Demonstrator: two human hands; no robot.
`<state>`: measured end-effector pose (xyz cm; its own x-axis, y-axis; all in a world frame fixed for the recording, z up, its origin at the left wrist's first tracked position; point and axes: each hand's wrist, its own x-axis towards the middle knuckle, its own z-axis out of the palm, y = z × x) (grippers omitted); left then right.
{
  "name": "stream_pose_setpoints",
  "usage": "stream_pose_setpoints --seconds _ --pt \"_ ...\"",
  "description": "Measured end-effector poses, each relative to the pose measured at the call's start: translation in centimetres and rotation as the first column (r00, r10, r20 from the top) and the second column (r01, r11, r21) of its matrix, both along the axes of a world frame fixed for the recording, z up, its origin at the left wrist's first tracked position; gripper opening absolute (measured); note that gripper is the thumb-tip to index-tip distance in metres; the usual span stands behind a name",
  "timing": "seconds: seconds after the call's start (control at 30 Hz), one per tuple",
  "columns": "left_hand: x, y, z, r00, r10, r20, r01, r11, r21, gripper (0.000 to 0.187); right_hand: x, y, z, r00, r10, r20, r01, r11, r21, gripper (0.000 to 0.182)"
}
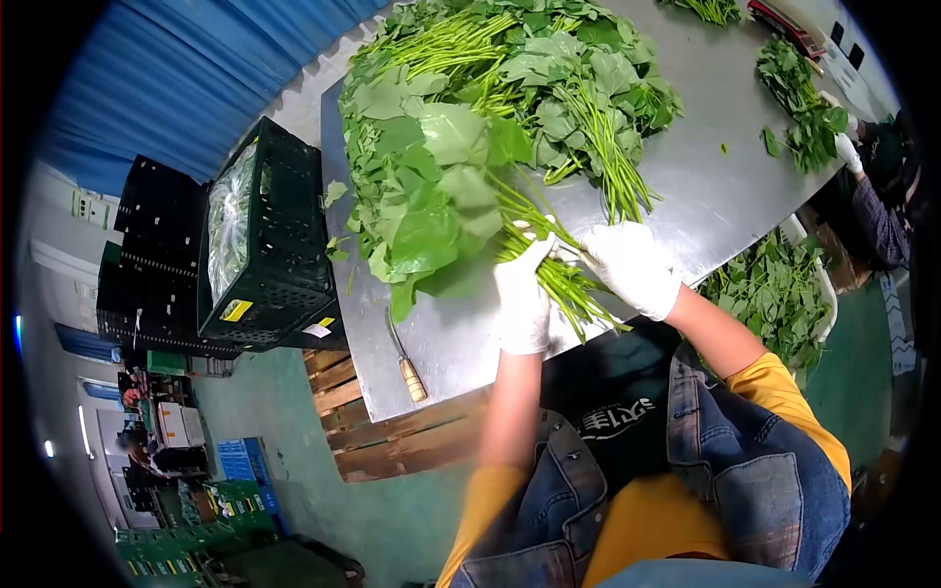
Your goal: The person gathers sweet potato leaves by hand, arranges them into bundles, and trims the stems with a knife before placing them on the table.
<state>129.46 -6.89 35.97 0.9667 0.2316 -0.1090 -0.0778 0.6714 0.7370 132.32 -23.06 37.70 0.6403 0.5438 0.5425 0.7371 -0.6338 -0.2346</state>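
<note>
My left hand (524,294), in a white glove, is wrapped round the stems of a bunch of long-stemmed leafy greens (446,211). The broad leaves point up and left, slightly blurred, and the cut stem ends stick out toward me. My right hand (632,265), also gloved, is closed at the right side of the same stems; its fingertips are partly hidden. Just beyond my hands lies another bunch of greens (608,147), stems toward me, against a large heap of greens (431,59) on the metal table (706,196).
A wooden-handled sickle (412,380) lies at the table's near left corner. Dark crates (284,235) stand left of the table, above a wooden pallet (402,441). A white tub of greens (774,294) is at right. Another person's gloved hands (848,137) hold greens at far right.
</note>
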Motion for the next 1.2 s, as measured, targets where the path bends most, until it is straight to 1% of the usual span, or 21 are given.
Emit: stream_pose_setpoints --seconds 0.07,0.17,0.2,0.27,0.3,0.37,0.4,0.43,0.6,0.63,0.7,0.73,0.8,0.87,0.9,0.97,1.03,1.1,1.13,1.17,1.2 --pt "-0.6 -1.2 2.0 0.999 -0.008 -0.051 0.008 1.0 0.008 0.029 -0.3 -0.2 0.0 1.0 -0.006 0.013 0.007 1.0 -0.009 0.015" --pt "1.6 -1.2 -4.5 0.996 0.081 0.038 -0.086 0.982 0.165 0.028 -0.3 -0.4 -0.9 0.999 -0.007 -0.051 0.005 1.0 -0.031 0.013" --pt "-0.5 -1.6 2.5 0.999 -0.01 -0.033 0.011 0.999 0.034 0.025 -0.4 -0.6 -0.9 0.999 -0.009 -0.053 0.007 0.999 -0.033 0.013" --pt "-0.1 -1.0 2.2 0.999 0.047 -0.011 -0.046 0.997 0.058 0.023 -0.5 -0.7 -0.9 0.99 0.077 -0.121 -0.033 0.943 0.331 0.01" --pt "0.0 -0.7 2.3 0.994 0.105 0.013 -0.105 0.991 0.082 0.02 -0.6 -0.8 -0.7 0.99 0.078 -0.121 -0.034 0.943 0.331 0.01" --pt "-0.2 0.5 2.5 0.99 0.134 0.04 -0.14 0.953 0.269 0.019 -1.0 -1.0 0.4 0.731 0.348 -0.587 0.306 0.602 0.737 0.009" --pt "0.4 1.5 1.4 0.986 0.161 -0.032 -0.16 0.986 0.047 0.019 -1.0 -1.4 1.4 0.663 0.396 -0.635 0.432 0.489 0.757 0.01" --pt "0.6 2.4 1.0 0.979 0.174 -0.111 -0.191 0.966 -0.176 0.02 -0.5 -2.1 3.1 0.579 0.518 -0.629 0.61 0.237 0.756 0.012" --pt "-0.1 2.3 2.1 0.995 0.078 -0.06 -0.078 0.997 -0.003 0.02 0.5 -1.2 2.5 0.448 0.509 -0.735 0.347 0.659 0.667 0.023" --pt "0.1 1.9 1.5 0.993 0.009 -0.118 -0.033 0.979 -0.203 0.021 1.3 -0.3 0.7 0.395 0.548 -0.738 0.267 0.7 0.663 0.023" --pt "-0.6 0.5 2.0 0.994 0.06 -0.096 -0.041 0.98 0.193 0.022 1.8 1.4 -0.7 0.409 0.628 -0.662 0.164 0.663 0.73 0.023" --pt "-0.9 0.1 3.1 0.964 0.069 -0.256 -0.003 0.968 0.25 0.023 1.9 1.6 -0.4 0.409 0.629 -0.661 0.163 0.663 0.731 0.023" --pt "-0.8 0.5 1.4 0.975 0.069 -0.209 -0.012 0.965 0.264 0.024 2.2 1.8 0.3 0.431 0.496 -0.754 0.136 0.79 0.598 0.021" --pt "0.2 1.8 -2.4 0.984 0.094 -0.15 -0.041 0.946 0.321 0.024 2.1 2.2 -1.2 0.494 0.533 -0.687 0.18 0.71 0.681 0.02" --pt "0.3 1.8 -2.5 0.984 0.096 -0.15 -0.044 0.946 0.321 0.024 1.8 2.4 -1.8 0.556 0.555 -0.619 0.219 0.621 0.753 0.019" --pt "0.4 1.6 -2.4 0.995 -0.001 -0.103 -0.003 0.999 -0.047 0.022 0.0 2.2 0.4 0.449 0.613 -0.65 0.362 0.541 0.759 0.015" --pt "-0.3 0.5 0.5 0.994 -0.027 -0.109 0.013 0.992 -0.125 0.02 -0.6 1.2 0.2 0.522 0.565 -0.639 0.382 0.515 0.767 0.012" --pt "-0.4 0.5 0.5 0.987 -0.052 -0.149 0.04 0.996 -0.082 0.02 -1.2 -1.6 0.1 0.812 0.281 -0.512 0.148 0.749 0.646 0.013" --pt "0.1 2.4 -0.5 0.985 -0.061 -0.163 0.012 0.958 -0.287 0.022 -0.6 -3.1 -1.0 0.606 0.61 -0.51 0.449 0.267 0.853 0.018" --pt "-0.2 4.5 -0.7 0.997 0.042 -0.064 -0.034 0.992 0.119 0.025 -0.1 -5.8 -1.7 0.722 0.535 -0.438 0.412 0.176 0.894 0.018" --pt "-0.6 5.8 -0.1 0.997 0.066 -0.045 -0.071 0.992 -0.102 0.026 0.6 -9.2 -2.3 0.822 0.444 -0.358 0.357 0.088 0.93 0.018"
